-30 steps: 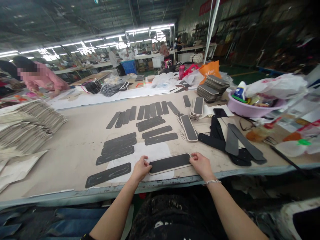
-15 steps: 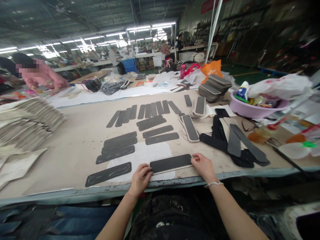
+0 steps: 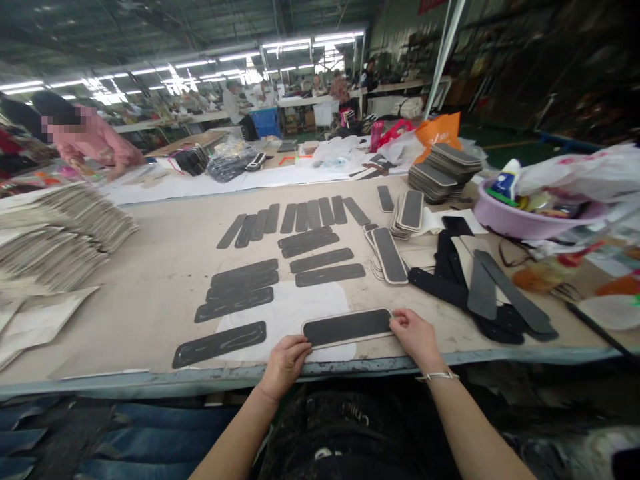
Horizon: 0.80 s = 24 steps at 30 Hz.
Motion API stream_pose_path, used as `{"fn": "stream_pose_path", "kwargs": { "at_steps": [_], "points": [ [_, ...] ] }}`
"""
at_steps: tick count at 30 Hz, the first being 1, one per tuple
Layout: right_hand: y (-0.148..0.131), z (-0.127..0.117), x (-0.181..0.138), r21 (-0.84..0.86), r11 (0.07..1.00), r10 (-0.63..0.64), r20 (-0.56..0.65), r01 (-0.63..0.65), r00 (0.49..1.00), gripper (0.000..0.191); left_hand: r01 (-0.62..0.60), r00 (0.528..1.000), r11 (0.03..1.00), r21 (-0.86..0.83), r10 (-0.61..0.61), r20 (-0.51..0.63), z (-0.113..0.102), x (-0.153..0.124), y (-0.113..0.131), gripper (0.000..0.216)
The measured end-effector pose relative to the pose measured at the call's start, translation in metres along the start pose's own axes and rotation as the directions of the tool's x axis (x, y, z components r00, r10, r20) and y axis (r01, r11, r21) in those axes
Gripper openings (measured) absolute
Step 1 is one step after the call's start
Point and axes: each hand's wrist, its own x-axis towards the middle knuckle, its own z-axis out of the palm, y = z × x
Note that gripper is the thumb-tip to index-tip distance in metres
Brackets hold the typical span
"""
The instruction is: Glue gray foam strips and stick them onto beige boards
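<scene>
A long dark grey panel with a pale border (image 3: 349,327) lies near the table's front edge, partly over a white sheet (image 3: 320,297). My left hand (image 3: 287,361) pinches its left end, thumb and fingers together. At the opposite end, the fingers of my right hand (image 3: 414,333) are closed on the panel's corner. Left of my hands rests a loose dark strip (image 3: 220,343) with shiny wet-looking streaks. Several similar strips (image 3: 244,277) are laid out in rows farther up the table.
Bordered panels (image 3: 389,257) are piled to the right, beside black and grey pieces (image 3: 483,287). A purple basin (image 3: 540,217) holds bottles and bags. Stacked pale sheets (image 3: 60,233) stand at left. A person in pink (image 3: 100,140) works across the table.
My view has shifted slightly, so the table's contents appear a little farther right. Both hands keep their grip on the panel's ends, and the panel stays in about the same place.
</scene>
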Motion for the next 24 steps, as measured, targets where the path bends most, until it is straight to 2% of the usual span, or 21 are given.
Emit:
{"fn": "stream_pose_path", "kwargs": {
  "at_steps": [24],
  "points": [
    [-0.0022, -0.0009, 0.0019, 0.027, 0.999, 0.023, 0.008, -0.023, 1.000, 0.025, -0.008, 1.000, 1.000, -0.010, 0.008, 0.030, -0.0026, 0.0060, 0.0054, 0.014]
  ]
}}
